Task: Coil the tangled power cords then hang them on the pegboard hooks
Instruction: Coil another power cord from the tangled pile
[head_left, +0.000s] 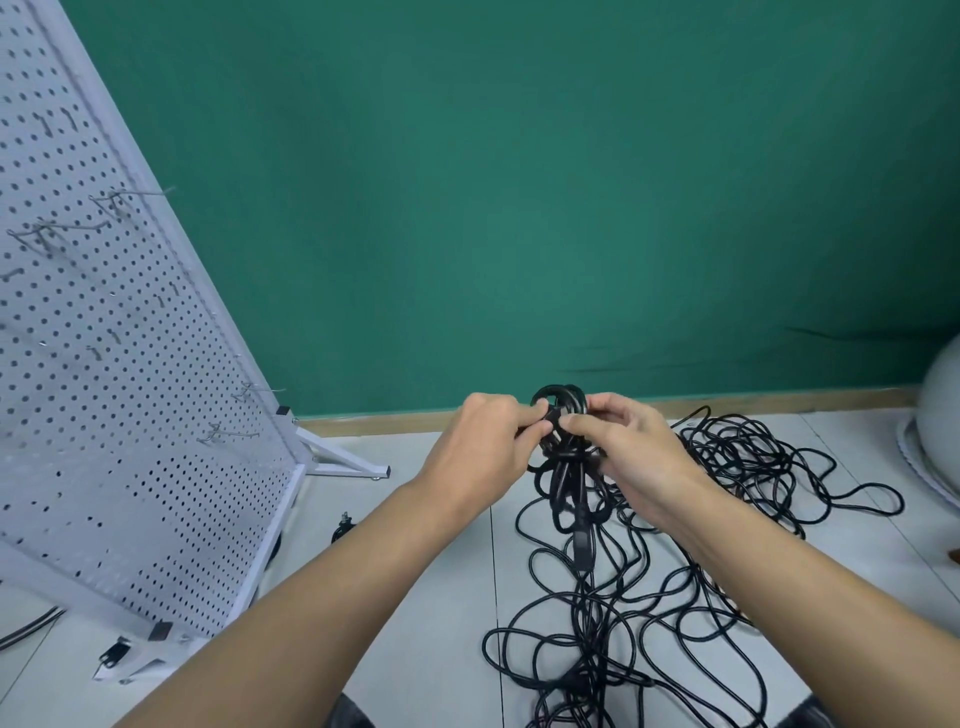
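Both hands meet in mid-air over the pale tiled floor (441, 571): the left hand (480, 441) and the right hand (631, 447) each pinch a small black coiled power cord bundle (561, 415), fingers curled around its loops. Below, loose tangled black cords (649, 597) sprawl across the floor. The white perforated metal pegboard (104, 389) with wire hooks (62, 228) leans at left

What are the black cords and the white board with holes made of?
The black cords look rubber or plastic-coated: matte and floppy, bending into loops. The white pegboard looks like painted metal: thin, smooth sheet with punched holes, though I can't be sure.
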